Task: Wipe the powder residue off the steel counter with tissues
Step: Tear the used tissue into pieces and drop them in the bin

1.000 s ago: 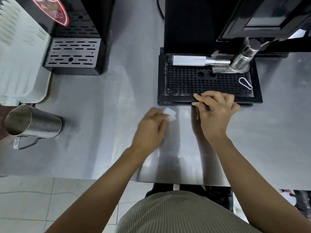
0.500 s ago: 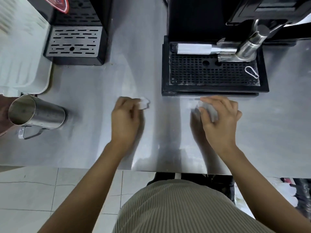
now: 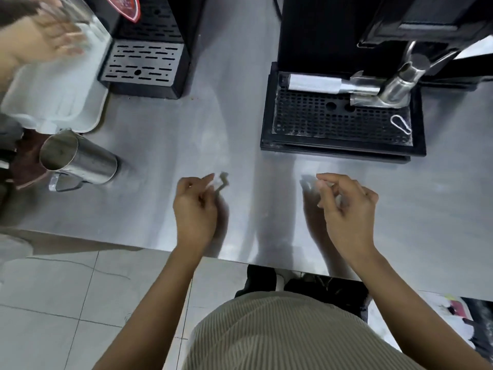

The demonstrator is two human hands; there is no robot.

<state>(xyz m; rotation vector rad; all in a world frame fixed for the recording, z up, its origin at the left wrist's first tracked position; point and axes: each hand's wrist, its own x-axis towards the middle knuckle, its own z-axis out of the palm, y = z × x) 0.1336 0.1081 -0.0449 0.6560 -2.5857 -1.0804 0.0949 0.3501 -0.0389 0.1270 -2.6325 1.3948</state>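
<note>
The steel counter [image 3: 240, 110] runs across the view, with a faint pale smear near its middle [image 3: 213, 136]. My left hand [image 3: 194, 209] hovers over the front part of the counter, its fingertips pinching a small crumpled white tissue [image 3: 218, 180]. My right hand [image 3: 348, 209] is level with it further right, just in front of the black drip tray. Its fingers are curled, and a bit of pale tissue [image 3: 338, 196] shows between them. Both hands look slightly raised and cast shadows on the steel.
A black machine with a perforated drip tray [image 3: 341, 126] and a steel handle [image 3: 333, 85] stands at the back right. A second machine [image 3: 144, 68] is back left, beside a white tray [image 3: 53, 102]. A steel jug [image 3: 80, 161] lies on its side. Another person's blurred hand [image 3: 45, 41] is top left.
Both hands have drawn back from the drip tray toward the counter's front edge and spread apart, lifting their tissues off the steel. Another person's hand has appeared at top left.
</note>
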